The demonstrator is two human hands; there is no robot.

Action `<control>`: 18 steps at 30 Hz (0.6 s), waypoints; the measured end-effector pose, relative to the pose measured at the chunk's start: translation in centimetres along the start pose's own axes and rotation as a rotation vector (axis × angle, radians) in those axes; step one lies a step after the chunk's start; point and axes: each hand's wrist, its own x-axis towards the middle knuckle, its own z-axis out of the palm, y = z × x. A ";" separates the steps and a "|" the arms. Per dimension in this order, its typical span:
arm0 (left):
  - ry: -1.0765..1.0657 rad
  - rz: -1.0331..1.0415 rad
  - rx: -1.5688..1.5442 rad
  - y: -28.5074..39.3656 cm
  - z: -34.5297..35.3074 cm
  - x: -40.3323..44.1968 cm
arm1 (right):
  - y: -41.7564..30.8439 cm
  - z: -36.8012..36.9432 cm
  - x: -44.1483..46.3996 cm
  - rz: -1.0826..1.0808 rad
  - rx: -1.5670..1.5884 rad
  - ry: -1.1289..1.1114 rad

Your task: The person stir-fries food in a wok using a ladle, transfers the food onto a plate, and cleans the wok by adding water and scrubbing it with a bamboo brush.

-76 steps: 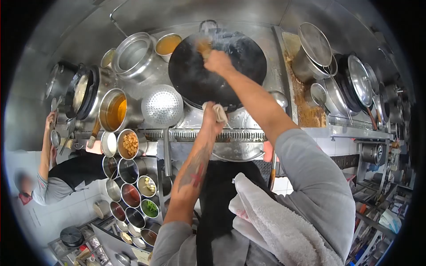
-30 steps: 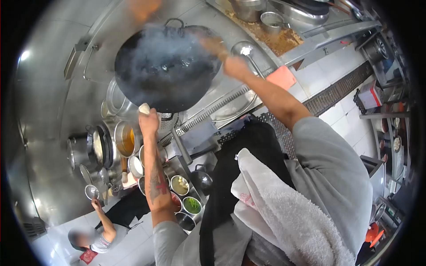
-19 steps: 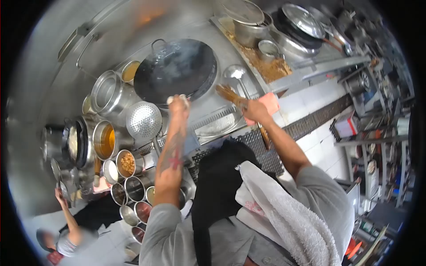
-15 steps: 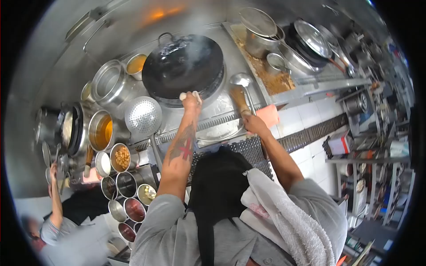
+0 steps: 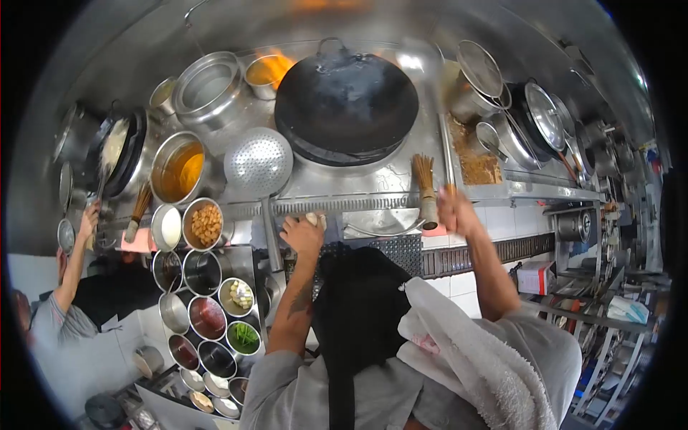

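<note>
My left hand (image 5: 303, 235) holds a small folded white cloth (image 5: 316, 220) in front of the wok, near the stove's front edge. The black wok (image 5: 347, 107) sits on the burner, smoking slightly, with nothing I can make out inside. My right hand (image 5: 454, 213) is closed on the handle of a ladle (image 5: 445, 147), which points away from me. The ladle's bowl is blurred at the far side, right of the wok. A bamboo brush (image 5: 426, 190) lies just left of my right hand. A perforated skimmer (image 5: 259, 163) rests left of the wok.
Flame flares at a pot (image 5: 259, 75) behind left. A pot of orange oil (image 5: 178, 168), a bowl of browned cubes (image 5: 203, 225) and several ingredient tins stand at left. Strainers (image 5: 480, 69) and lidded pans are at right. A co-worker's hand (image 5: 87, 218) works at far left.
My left hand has left the wok's near rim and drawn back toward me with the cloth. My right hand has lifted the ladle and moved right. Flame now shows by the pot behind left.
</note>
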 end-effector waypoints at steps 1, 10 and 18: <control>0.024 0.000 -0.006 0.2 0.0 0.0 | -3.4 2.6 2.6 0.008 0.034 -0.147; 0.257 0.086 -0.452 0.4 -8.3 -6.2 | -14.2 31.3 27.8 -0.651 -1.515 -0.132; 0.216 -0.510 -0.628 -4.8 -9.7 -20.3 | -8.9 50.0 42.6 -0.710 -1.599 -0.198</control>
